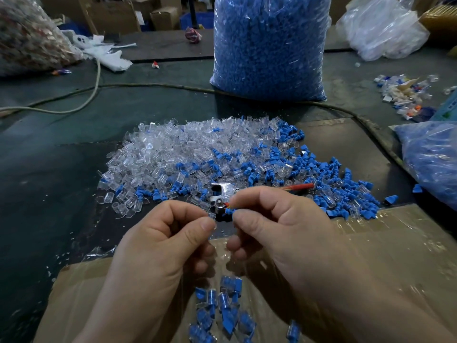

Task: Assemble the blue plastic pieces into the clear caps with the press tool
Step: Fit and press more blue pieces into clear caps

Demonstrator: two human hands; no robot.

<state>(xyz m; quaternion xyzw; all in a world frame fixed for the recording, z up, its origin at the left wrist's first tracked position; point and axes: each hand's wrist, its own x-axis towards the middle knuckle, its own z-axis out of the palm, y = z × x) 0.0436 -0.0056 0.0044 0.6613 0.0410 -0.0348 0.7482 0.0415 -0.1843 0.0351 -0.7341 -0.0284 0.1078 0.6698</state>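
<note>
In the head view, we are holding both hands low over the desk [49, 169], close together. Our left hand [168, 243] is pinching a clear cap [211, 215] between thumb and forefinger. Our right hand [279, 226] is pinching a blue piece [228, 212] the same way (its fingertips are hiding most of it). The two parts are meeting tip to tip, just this side of the press tool [222, 191], which is lying untouched at the near edge of the loose stock with its red handle pointing right.

A small cluster of finished pieces [222, 310], blue inside clear, is lying on the cardboard sheet [371, 256] below our wrists. Beyond the tool, a wide heap of clear caps [173, 149] is mingling with scattered blue pieces [309, 174], and a tall bag of blue stock [269, 45] is standing behind it.

We are judging the job as barely started: a handful done, hundreds waiting, and this pair not yet pressed.
</note>
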